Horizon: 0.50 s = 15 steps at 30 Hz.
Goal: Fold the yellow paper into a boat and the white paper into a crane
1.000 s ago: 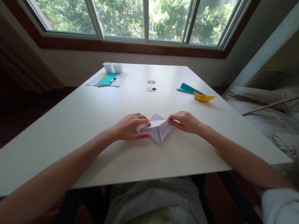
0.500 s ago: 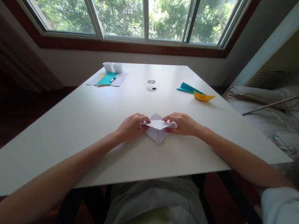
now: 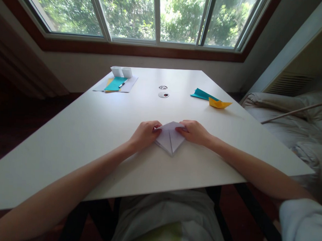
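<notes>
A folded sheet of white paper (image 3: 172, 140), diamond-shaped with a crease down its middle, lies near the front of the white table (image 3: 104, 135). My left hand (image 3: 145, 135) pinches its left corner between thumb and fingers. On the right corner, my right hand (image 3: 193, 132) grips the paper the same way, thumb on the near face. The paper's upper flap stands raised between the two hands, its top edge peaked. My fingertips behind the paper are hidden.
To the back right are a yellow paper boat (image 3: 219, 103) and a teal folded paper (image 3: 204, 94). At the back left, a pen (image 3: 123, 84) rests on teal sheets (image 3: 115, 84), beside two white paper boxes (image 3: 121, 72). Two round inserts (image 3: 163, 95) sit mid-table.
The flap that lay folded toward me now tilts up and away, showing more of the creased near face. My thumbs have moved onto that face.
</notes>
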Each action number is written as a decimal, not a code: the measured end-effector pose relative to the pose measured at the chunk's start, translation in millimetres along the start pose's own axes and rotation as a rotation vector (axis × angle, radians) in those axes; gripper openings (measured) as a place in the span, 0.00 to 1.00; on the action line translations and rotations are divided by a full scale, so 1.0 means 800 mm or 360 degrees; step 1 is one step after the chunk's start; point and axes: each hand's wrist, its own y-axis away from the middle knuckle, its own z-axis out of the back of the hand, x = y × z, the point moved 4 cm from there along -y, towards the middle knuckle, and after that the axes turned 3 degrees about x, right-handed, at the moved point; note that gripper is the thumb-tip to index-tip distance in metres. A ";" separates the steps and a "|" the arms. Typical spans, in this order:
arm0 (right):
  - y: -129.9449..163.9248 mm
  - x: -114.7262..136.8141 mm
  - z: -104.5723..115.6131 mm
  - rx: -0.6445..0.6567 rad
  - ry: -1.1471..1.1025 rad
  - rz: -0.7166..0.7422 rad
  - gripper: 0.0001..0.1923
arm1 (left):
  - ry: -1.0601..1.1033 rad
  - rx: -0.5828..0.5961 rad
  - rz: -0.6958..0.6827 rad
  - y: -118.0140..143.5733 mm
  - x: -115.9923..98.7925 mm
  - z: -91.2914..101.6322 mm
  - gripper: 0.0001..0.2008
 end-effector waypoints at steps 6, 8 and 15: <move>-0.001 -0.012 0.004 -0.0115 -0.0023 -0.0106 0.12 | 0.0032 -0.0019 0.0149 0.000 0.004 0.004 0.10; 0.000 -0.017 0.006 -0.0161 -0.0074 -0.0126 0.11 | 0.0021 -0.0033 0.0170 0.000 0.006 0.006 0.10; 0.003 -0.023 0.013 -0.0181 -0.0192 -0.0157 0.08 | -0.0053 -0.0086 0.0218 -0.001 0.013 0.014 0.14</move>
